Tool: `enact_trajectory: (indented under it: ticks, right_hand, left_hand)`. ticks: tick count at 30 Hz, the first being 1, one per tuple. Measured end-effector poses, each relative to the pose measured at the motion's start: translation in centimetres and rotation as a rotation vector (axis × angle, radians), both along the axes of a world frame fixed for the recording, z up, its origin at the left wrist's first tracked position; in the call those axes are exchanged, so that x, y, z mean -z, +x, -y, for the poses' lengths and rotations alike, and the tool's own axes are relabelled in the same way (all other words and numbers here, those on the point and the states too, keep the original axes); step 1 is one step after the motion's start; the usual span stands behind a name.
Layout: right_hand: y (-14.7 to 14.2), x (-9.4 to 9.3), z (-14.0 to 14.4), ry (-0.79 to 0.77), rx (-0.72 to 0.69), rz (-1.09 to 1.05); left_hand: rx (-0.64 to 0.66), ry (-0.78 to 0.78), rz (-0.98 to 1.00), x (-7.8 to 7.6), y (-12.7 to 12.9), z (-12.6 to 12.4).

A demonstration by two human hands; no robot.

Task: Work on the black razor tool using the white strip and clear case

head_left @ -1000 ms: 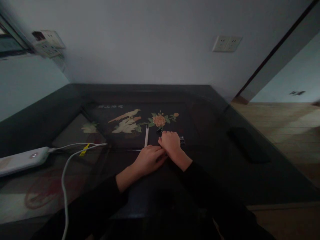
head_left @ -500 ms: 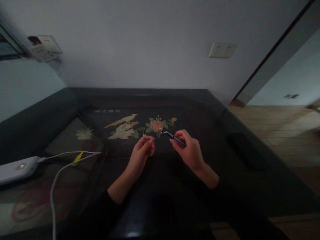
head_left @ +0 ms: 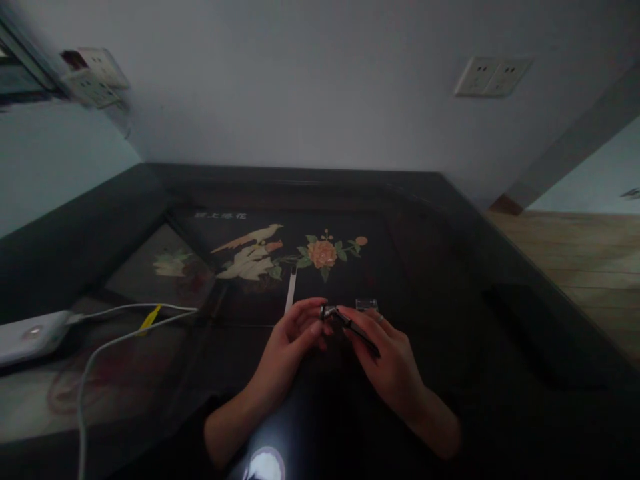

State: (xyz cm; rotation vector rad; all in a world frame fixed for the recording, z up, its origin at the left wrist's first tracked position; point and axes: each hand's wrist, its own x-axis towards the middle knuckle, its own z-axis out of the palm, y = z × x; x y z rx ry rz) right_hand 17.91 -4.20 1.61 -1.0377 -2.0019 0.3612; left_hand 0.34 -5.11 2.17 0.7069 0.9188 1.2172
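Observation:
My right hand (head_left: 387, 350) is closed around the dark handle of a slim razor-like tool (head_left: 361, 335), which has a bent silver neck. The tool points left and slightly up, toward my left hand (head_left: 293, 343). My left fingers are curled and pinched at its silver head, partly covering it; whether they also hold a small separate piece, I cannot tell. Just behind the left hand a thin white strip (head_left: 291, 288) with a dark tip lies on the table. A small clear case (head_left: 366, 304) lies behind my right fingers, partly hidden by them.
The dark glossy table (head_left: 425, 233) bears an inlaid bird and flower picture. At left lies a white power bank (head_left: 35, 337) with a white cable (head_left: 105, 347) and yellow tag. A dark flat object (head_left: 545, 337) lies at right. Wall sockets (head_left: 493, 77) are behind.
My hands have come together, and the tool's silver head now meets my left fingers. Both hands sit lower in view. The white strip and the clear case show more plainly.

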Motion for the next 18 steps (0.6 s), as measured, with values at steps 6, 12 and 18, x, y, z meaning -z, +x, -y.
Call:
enact_trajectory:
  ticks: [6,12,18]
  right_hand:
    - [0.0,0.0,0.1,0.0,-0.022,-0.017]
    - [0.0,-0.2,0.2,-0.046,-0.081,-0.071]
    - [-0.1,-0.4,0.0,-0.07,-0.125,-0.133]
  left_hand:
    - [0.01,-0.094,0.043,-0.2,-0.2,-0.1]
    - [0.041,-0.005,-0.043,0.7,-0.9,-0.8]
    - [0.092,0.053,-0.043,0.6,-1.4,-1.3]
